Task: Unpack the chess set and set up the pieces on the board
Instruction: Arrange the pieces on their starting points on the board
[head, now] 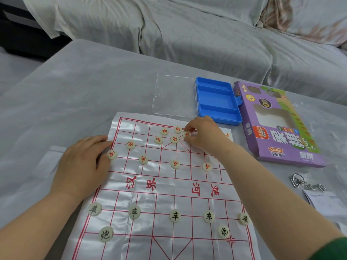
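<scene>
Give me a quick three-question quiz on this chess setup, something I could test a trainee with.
1. True or false: every compartment of the blue tray is empty.
2. Which hand pinches a red-lettered piece near the far edge of the board? A. left B. right
3. How many black-lettered pieces stand in the near half's row closest to the board's middle?

Key
1. True.
2. B, the right hand.
3. Five.
</scene>
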`<move>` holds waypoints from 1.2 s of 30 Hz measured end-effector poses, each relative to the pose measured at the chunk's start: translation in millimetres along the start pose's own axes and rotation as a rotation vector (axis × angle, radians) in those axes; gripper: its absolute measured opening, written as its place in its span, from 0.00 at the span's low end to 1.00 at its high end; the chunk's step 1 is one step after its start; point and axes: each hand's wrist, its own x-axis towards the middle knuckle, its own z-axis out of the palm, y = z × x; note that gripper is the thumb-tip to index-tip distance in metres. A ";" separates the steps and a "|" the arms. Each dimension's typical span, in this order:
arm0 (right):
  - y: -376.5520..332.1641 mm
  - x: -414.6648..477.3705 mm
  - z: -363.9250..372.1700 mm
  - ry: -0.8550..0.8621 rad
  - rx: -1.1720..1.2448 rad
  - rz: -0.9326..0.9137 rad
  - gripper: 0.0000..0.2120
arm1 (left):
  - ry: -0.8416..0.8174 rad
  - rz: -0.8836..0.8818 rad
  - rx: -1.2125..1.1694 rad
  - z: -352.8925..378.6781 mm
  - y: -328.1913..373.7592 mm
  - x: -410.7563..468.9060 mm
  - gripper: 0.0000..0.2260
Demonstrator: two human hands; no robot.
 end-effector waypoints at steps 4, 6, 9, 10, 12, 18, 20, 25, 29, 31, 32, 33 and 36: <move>3.9 -5.9 1.0 0.011 -0.122 -0.020 0.19 | -0.002 0.002 -0.004 0.6 -1.6 -0.2 0.26; 5.3 -9.8 2.6 -0.003 -0.155 -0.028 0.20 | 0.000 0.003 -0.006 0.8 -2.0 -0.3 0.27; 7.1 -15.3 1.5 -0.015 -0.142 -0.041 0.21 | 0.002 -0.002 -0.009 0.5 -1.5 -0.6 0.27; 7.6 -16.8 0.2 -0.030 -0.115 -0.047 0.21 | 0.003 -0.004 -0.010 0.4 -1.4 -0.5 0.27; 7.7 -19.8 -3.3 -0.080 -0.035 -0.066 0.21 | 0.003 -0.008 -0.013 0.2 -1.0 -0.4 0.27; 3.1 -19.3 -6.1 -0.139 -0.036 -0.103 0.17 | 0.006 -0.015 -0.017 -0.5 -0.7 -0.8 0.26; 2.7 -18.1 -6.0 -0.143 -0.043 -0.095 0.16 | 0.009 -0.015 -0.019 -0.6 -0.8 -0.6 0.26; -3.0 -15.5 -15.7 -0.066 -0.060 -0.081 0.16 | 0.036 0.010 -0.032 0.1 -2.1 -1.1 0.23; -30.1 0.3 -19.5 0.039 -0.038 -0.165 0.14 | 0.062 0.028 -0.038 -0.3 -2.0 -1.9 0.22; -51.0 14.9 -15.1 0.071 -0.031 -0.201 0.14 | 0.077 0.029 -0.043 -0.1 -2.1 -2.8 0.21; -61.8 22.5 -12.1 0.087 -0.026 -0.224 0.14 | 0.085 0.030 -0.048 0.0 -1.9 -2.7 0.21; -72.3 29.5 -8.8 0.103 -0.018 -0.250 0.14 | 0.090 0.031 -0.050 0.1 -1.9 -2.6 0.20; -100.8 44.8 1.0 0.121 0.007 -0.316 0.13 | 0.092 0.031 -0.038 -0.9 -1.6 -2.5 0.19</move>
